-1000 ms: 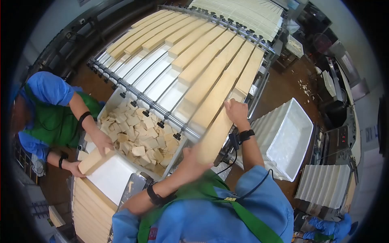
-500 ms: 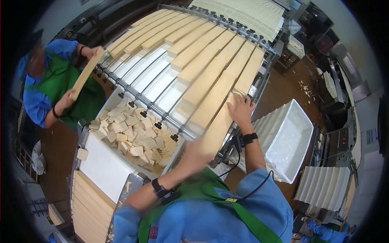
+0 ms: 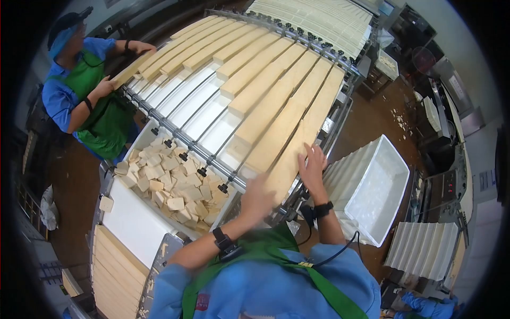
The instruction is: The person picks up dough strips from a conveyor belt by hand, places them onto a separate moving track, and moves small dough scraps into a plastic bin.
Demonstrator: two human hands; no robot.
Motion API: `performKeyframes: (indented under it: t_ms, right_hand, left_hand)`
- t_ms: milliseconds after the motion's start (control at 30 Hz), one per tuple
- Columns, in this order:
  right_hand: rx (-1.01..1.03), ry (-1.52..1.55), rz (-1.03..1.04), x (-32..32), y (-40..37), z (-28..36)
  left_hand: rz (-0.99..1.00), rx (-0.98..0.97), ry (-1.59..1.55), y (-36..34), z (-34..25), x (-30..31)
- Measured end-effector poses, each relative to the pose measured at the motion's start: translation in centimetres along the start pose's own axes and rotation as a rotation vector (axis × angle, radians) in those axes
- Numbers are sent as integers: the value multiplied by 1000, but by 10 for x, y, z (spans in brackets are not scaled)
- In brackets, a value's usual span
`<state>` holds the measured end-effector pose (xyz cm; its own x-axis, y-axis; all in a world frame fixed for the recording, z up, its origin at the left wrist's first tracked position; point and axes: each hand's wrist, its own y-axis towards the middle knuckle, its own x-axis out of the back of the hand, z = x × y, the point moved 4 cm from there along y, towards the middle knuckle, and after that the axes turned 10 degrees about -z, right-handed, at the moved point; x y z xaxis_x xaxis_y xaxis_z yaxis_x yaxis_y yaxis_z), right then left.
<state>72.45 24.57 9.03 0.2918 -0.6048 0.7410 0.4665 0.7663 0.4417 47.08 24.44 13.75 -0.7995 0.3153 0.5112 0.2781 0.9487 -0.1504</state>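
Note:
A long pale-yellow bar [image 3: 297,154] lies in the rightmost lane of the slatted table, its near end close to me. At that end, on the left side, is my left hand [image 3: 258,199]; motion blurs its fingers. My right hand [image 3: 312,169] grips the bar's right edge, thumb over the top and fingers along the side. Several similar bars [image 3: 271,114] lie side by side in the lanes to the left. Their near ends form a slanted, stepped line, with white table surface [image 3: 204,101] showing in front of them.
A metal rail [image 3: 186,139] with black knobs runs along the table's near edge. Below it a white bin [image 3: 226,210] holds many cut pieces [image 3: 175,183]. At right stands a white crate [image 3: 380,186]. A co-worker [image 3: 87,90] at left holds another bar [image 3: 133,69] at the table's edge.
Both my hands and the bar have shifted; the bar now lies flatter in line with its lane. The co-worker has brought their bar up and over to the table's left edge.

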Motion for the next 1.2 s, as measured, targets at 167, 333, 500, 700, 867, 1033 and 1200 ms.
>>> performKeyframes:
  t_ms: [167, 333, 500, 700, 867, 1033, 1200]
  right_hand:
    - [216, 249, 359, 43, -49, 85]
    - [260, 255, 585, 34, -77, 91]
    - [252, 272, 581, 36, -68, 82]
    - [331, 167, 497, 30, -74, 96]
    - [689, -25, 313, 25, -81, 106]
    - [808, -14, 288, 22, -84, 108]
    - [826, 20, 261, 24, -79, 111]
  left_hand:
    - [-67, -99, -105, -2, 12, 1]
    - [-54, -287, -152, -5, 15, 2]
    - [-44, -350, -255, -7, 22, 11]
    - [0, -349, -280, -3, 31, 9]
    - [78, -270, -365, -10, 44, 29]
    - [-103, -101, -545, -20, 104, 71]
    - [-569, 237, -493, -38, 213, 113]
